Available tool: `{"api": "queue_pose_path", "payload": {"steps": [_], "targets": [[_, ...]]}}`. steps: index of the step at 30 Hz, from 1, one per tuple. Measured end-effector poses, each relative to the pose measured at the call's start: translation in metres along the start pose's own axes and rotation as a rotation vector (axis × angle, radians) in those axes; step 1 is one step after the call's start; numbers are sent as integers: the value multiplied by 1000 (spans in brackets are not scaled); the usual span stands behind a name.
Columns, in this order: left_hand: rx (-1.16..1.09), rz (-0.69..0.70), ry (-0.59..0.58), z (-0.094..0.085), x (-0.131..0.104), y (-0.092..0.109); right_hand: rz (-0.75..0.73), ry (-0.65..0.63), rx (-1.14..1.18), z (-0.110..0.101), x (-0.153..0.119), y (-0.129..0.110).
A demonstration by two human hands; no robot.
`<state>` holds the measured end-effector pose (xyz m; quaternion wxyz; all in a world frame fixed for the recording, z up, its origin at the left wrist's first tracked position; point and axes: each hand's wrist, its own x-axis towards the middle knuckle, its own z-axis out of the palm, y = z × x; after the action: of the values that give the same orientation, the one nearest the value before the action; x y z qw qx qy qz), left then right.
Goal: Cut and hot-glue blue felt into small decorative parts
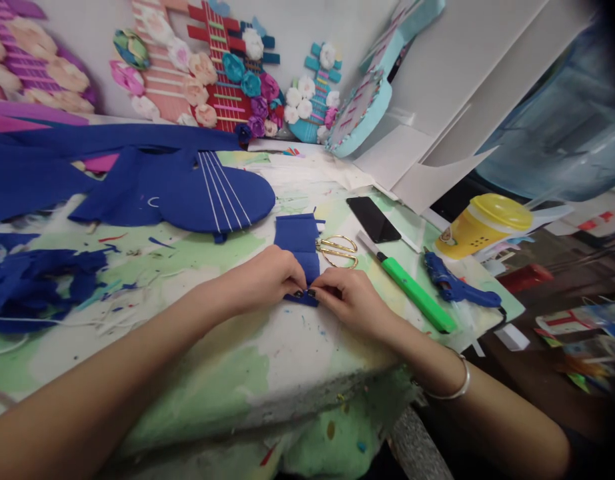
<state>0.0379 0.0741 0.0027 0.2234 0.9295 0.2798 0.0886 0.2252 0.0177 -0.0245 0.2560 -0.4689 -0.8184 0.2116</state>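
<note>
A blue piece of crepe-like paper (pixel 296 233) lies on the table in front of me. My left hand (pixel 275 275) is closed, pinching its near edge. Beside it my right hand (pixel 350 297) pinches the same edge, fingertips almost touching the left ones. Gold-handled scissors (pixel 340 251) rest just beyond my right hand, their blades hidden by the paper or too small to make out. Left of the paper lies a blue guitar-shaped piece (pixel 217 197) with white strings across its body.
A green utility knife (pixel 412 290), black phone (pixel 373 219), blue glue gun (pixel 457 283) and yellow lidded cup (pixel 482 227) are on the right. Crumpled blue scraps (pixel 42 283) lie left. Decorated paper guitars (pixel 227 73) lean against the wall. The paint-stained table (pixel 237 373) ends near me.
</note>
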Motion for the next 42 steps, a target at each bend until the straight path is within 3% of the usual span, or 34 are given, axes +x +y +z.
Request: {"api": "queue_pose_path", "payload": {"steps": [6, 11, 15, 19, 25, 33, 38, 42], "targets": [[139, 21, 54, 4, -1, 6, -17, 73, 23, 2, -6, 1], [169, 28, 8, 2, -2, 5, -5, 73, 49, 2, -9, 0], [118, -47, -5, -5, -5, -1, -2, 94, 52, 2, -9, 0], [29, -18, 18, -8, -9, -6, 34, 139, 66, 4, -8, 3], [106, -20, -29, -4, -8, -5, -10, 141, 65, 5, -9, 5], [177, 32, 18, 3, -11, -3, -2, 185, 78, 6, -10, 6], [347, 2, 65, 4, -18, 10, -18, 180, 62, 6, -10, 6], [563, 79, 55, 22, -29, 35, -28, 170, 54, 4, -9, 5]]}}
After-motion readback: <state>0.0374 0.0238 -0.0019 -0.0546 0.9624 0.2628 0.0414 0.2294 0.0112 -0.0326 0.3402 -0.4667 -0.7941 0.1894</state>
